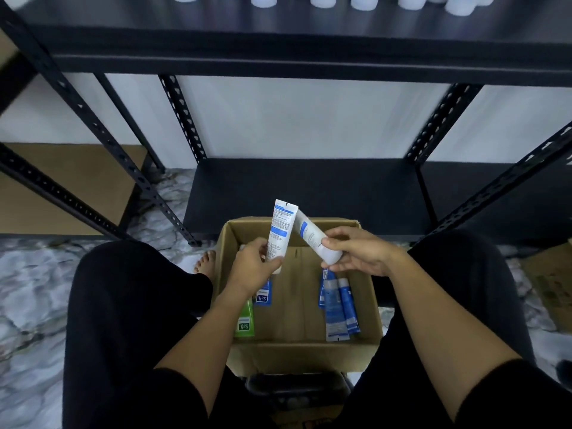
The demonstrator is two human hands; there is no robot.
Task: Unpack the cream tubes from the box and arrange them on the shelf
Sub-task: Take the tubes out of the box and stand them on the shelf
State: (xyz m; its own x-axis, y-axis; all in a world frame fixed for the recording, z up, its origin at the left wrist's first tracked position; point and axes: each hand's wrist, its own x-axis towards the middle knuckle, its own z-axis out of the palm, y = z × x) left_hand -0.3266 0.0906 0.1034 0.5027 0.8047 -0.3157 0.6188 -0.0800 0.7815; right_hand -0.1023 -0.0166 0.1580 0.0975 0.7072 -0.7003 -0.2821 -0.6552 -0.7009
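At center frame, over the open box [297, 351], the left hand [252, 267] gripped one white tube [281, 230] and the right hand [362, 252] gripped another tube [312, 238], their tops crossing; the shelf [309, 54] ran across the top.

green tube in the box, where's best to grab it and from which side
Probably grip the green tube across its flat body near the printed label, coming from above: it leans against the cardboard box's left wall, so the wall side is blocked.
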